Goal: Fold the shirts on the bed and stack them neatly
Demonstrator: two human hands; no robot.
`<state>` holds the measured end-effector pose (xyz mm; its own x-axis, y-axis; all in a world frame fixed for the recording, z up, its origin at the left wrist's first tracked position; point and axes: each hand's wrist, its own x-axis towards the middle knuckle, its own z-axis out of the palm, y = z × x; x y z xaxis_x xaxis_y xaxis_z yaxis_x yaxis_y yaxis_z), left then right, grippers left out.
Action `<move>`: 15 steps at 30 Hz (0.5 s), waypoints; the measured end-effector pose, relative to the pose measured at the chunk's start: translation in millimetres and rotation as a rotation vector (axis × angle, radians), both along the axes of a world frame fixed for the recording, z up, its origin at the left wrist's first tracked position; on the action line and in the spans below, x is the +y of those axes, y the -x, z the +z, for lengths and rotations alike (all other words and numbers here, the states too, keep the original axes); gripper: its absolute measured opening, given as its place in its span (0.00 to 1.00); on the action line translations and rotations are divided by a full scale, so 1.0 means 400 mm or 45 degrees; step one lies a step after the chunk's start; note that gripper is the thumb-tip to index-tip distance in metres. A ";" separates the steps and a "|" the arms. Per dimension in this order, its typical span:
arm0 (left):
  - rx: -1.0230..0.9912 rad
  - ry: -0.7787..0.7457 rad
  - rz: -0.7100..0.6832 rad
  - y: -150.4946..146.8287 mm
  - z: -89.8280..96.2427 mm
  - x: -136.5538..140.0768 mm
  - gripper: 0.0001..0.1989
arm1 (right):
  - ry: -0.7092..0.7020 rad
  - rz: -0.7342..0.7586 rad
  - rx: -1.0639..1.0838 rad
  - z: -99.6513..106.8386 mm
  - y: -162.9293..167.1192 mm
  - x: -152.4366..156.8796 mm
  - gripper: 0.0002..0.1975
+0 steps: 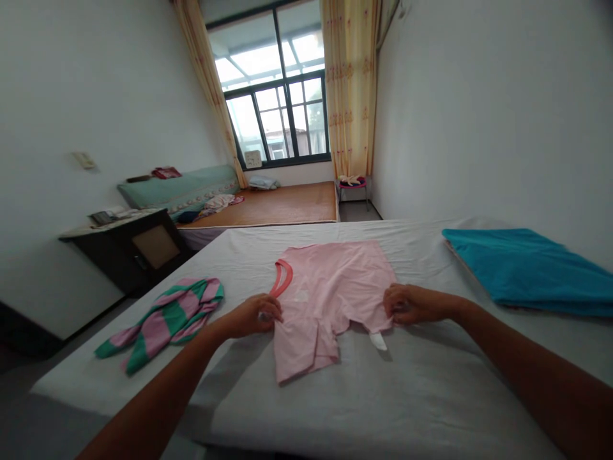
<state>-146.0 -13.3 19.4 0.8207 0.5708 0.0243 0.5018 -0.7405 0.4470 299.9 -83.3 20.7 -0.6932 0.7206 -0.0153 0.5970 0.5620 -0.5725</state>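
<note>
A short-sleeved, pale-pink fabric T-shirt (335, 271) with a coral neckband (288, 275) lies sideways on a white-sheeted bed (383, 396). The left hand (258, 314) pinches it closed-fingered beside the neckband; the right hand (401, 304) pinches near the hem — a wide hold, apparently to keep the near side extended. A pink-and-green striped garment (175, 316) and folded bright-blue cloth (531, 268) lie apart, presumably leaving room.

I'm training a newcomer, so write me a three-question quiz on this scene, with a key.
1. True or false: the left grip and the right grip both hold the pink shirt.
2. From the wearer's view, the striped cloth lies: A) right of the shirt; B) left of it; C) on top of it.
3. What colour is the flat bundle at the far right?
Key: 1 true; 2 B; 3 blue.
</note>
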 end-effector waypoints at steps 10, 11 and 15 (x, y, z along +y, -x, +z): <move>0.095 0.119 -0.074 0.067 0.051 -0.027 0.10 | 0.642 0.046 -0.060 0.012 -0.081 -0.005 0.18; 0.087 0.102 -0.106 0.061 0.047 -0.035 0.13 | 0.631 0.055 -0.066 0.013 -0.072 -0.010 0.18; 0.072 0.072 -0.119 0.029 0.040 -0.066 0.14 | 0.523 0.019 -0.166 0.019 -0.024 -0.031 0.18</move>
